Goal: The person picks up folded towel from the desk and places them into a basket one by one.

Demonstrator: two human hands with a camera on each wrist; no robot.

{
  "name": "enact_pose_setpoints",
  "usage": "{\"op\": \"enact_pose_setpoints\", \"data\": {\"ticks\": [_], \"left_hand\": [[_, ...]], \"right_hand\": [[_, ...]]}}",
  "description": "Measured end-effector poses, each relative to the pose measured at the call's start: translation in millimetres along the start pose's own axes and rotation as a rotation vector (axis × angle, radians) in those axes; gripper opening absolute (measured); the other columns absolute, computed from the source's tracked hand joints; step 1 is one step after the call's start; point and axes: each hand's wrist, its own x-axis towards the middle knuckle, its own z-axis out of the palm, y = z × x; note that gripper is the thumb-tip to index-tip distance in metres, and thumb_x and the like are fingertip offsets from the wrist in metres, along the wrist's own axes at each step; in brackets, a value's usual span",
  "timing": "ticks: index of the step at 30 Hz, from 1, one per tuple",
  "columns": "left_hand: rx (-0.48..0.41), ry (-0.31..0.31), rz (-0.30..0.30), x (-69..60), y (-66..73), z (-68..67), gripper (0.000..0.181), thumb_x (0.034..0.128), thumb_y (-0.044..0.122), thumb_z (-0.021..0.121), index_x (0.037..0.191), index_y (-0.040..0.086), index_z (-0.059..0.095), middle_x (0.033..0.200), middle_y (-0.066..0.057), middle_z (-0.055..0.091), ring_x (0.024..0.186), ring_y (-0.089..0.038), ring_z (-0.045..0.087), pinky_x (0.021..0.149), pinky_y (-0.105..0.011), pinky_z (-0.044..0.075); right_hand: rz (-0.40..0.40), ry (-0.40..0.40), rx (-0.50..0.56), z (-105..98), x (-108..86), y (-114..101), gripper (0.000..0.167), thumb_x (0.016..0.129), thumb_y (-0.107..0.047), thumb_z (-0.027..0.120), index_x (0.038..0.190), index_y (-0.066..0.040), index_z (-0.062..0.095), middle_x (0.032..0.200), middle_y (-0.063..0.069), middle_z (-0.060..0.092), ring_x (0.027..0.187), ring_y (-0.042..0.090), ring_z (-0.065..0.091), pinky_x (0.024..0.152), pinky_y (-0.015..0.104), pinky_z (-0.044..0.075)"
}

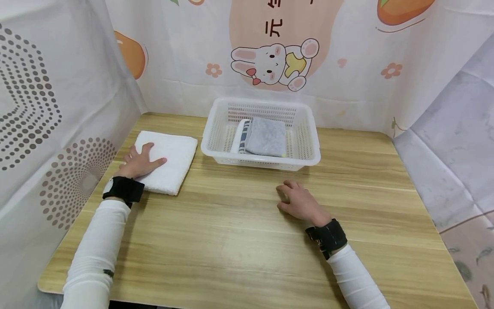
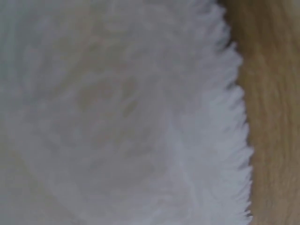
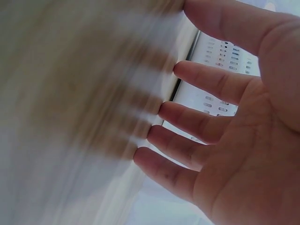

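Observation:
A folded white towel (image 1: 173, 159) lies flat at the left side of the table, and my left hand (image 1: 140, 163) rests on it with fingers spread. Close up in the left wrist view, the towel (image 2: 140, 140) shows a fuzzy edge against the wood. My right hand (image 1: 301, 201) is at the table's middle right, its fingertips on or just over the wood and nothing in its grasp. Seen from the right wrist, the hand (image 3: 243, 131) has its fingers extended and apart. Beyond it stands a white plastic basket (image 1: 262, 159) holding a folded grey cloth (image 1: 267, 136) and a striped cloth (image 1: 243, 135).
The wooden table (image 1: 231, 240) spreads beneath both hands. A printed curtain (image 1: 185, 56) hangs close behind its back edge, and another dotted curtain (image 1: 58, 107) borders the left side.

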Motion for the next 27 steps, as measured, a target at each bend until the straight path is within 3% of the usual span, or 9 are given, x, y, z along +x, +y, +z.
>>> {"op": "enact_pose_setpoints", "data": {"ticks": [27], "left_hand": [[-0.013, 0.010, 0.021, -2.5, -1.1, 6.2, 0.098, 0.0944, 0.066, 0.047, 0.159, 0.011, -0.001, 0.149, -0.045, -0.021, 0.133, -0.071, -0.009, 0.094, -0.085, 0.007]], "right_hand": [[-0.029, -0.006, 0.057, 3.1, 1.7, -6.8, 0.051, 0.092, -0.017, 0.070, 0.137, 0.001, 0.055, 0.145, 0.031, 0.041, 0.135, 0.049, 0.037, 0.107, 0.063, 0.033]]}}
